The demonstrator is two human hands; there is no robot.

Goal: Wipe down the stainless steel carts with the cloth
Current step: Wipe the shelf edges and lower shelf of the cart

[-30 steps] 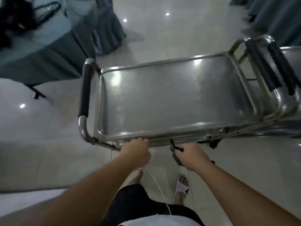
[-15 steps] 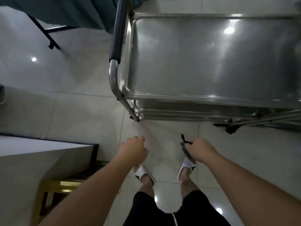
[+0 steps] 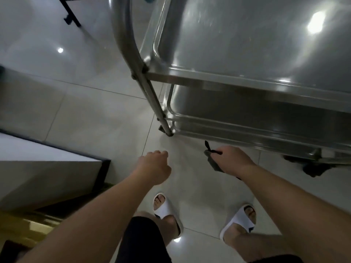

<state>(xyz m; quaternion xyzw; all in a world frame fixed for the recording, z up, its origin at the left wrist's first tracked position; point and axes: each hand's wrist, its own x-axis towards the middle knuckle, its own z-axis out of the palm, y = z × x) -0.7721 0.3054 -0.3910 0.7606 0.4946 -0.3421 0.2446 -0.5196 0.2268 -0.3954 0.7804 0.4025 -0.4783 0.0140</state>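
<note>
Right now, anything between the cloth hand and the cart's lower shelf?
Nothing visible. The right hand grips the dark cloth just short of the cart lower shelf rim; only bare floor tile lies between. The left hand holds nothing, off to the side.

Pale tiled floor (image 3: 91, 111); white slides (image 3: 238, 221) at bottom centre; white-topped table (image 3: 38, 154) lower left; black stand leg (image 3: 71, 13) upper left.

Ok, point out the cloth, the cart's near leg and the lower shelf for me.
cloth (image 3: 213, 162): head view, on the dark fold hanging below the right hand.
cart's near leg (image 3: 155, 103): head view, midway down the steel post.
lower shelf (image 3: 247, 109): head view, on its bare tray surface.
</note>
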